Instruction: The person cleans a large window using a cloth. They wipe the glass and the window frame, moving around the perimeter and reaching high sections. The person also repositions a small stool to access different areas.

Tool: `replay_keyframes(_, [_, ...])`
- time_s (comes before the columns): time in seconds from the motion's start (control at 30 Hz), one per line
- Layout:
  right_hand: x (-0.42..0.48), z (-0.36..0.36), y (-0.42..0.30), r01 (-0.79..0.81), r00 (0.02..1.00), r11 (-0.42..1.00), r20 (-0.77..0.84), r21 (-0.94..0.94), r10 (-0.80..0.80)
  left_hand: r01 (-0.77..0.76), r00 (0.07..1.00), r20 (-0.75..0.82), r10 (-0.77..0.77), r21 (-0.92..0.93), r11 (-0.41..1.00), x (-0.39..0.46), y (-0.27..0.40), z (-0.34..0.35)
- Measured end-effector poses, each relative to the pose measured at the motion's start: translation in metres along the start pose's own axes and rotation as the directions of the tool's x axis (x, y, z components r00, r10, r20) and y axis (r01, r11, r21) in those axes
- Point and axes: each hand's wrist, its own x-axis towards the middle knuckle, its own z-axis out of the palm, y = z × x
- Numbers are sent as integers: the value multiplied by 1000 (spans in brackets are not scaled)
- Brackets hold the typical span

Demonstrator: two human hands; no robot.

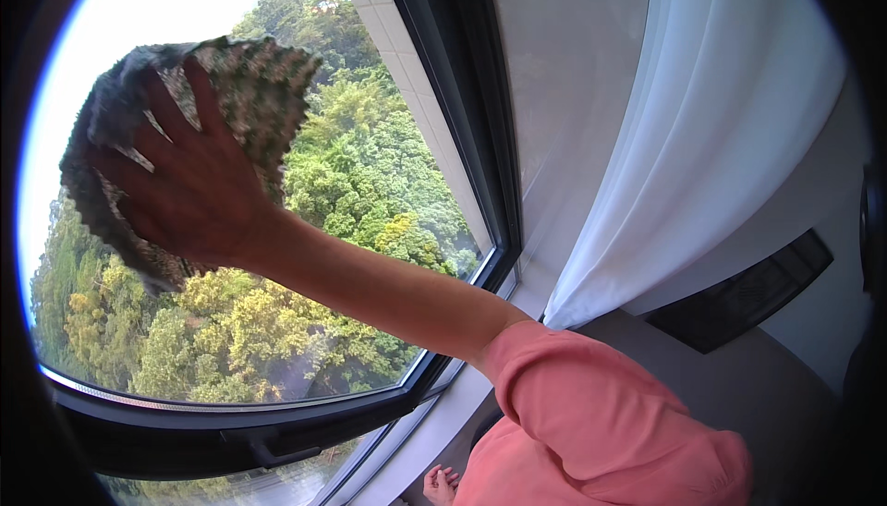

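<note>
My right hand (201,173) presses a dark, shaggy cleaning cloth (267,90) flat against the window glass (360,180). Its fingers are spread over the cloth, and the arm reaches up and left across the pane. The cloth has a ragged, tufted edge, and its upper left part is bunched up. Low in the view, beside the pink shirt, hangs my left hand (438,484) with loosely bent fingers. Nothing shows in it, and part of it is hidden by the shirt.
A dark window frame (478,125) borders the pane, with a handle (277,454) on its lower rail. The white curtain (637,159) hangs gathered at the right. Beyond it is a dark rectangular panel (741,298). Outside stand dense trees (242,319).
</note>
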Motion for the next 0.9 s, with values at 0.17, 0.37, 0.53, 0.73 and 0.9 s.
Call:
replay_keyframes(0.17, [27,-28,51,-79,992,990,-107,-113,67,287,954,-59,-295,-114,951,5,41,13])
replay_keyframes(0.37, [-88,-98,109,-263,947,833,33,-487,318,165,986,-10,-165,19,986,15,15,5])
replay_keyframes(0.53, [-214,-140,108,-702,660,601,-32,-381,751,-121,983,173,68,323,939,16,13,7])
replay_keyframes(0.73, [-251,-126,115,-589,765,652,-67,-477,641,122,992,9,-122,-19,992,29,12,4])
replay_keyframes(0.9, [-135,-103,93,-594,803,781,-200,-193,561,95,993,-71,-96,-15,995,12,31,-1])
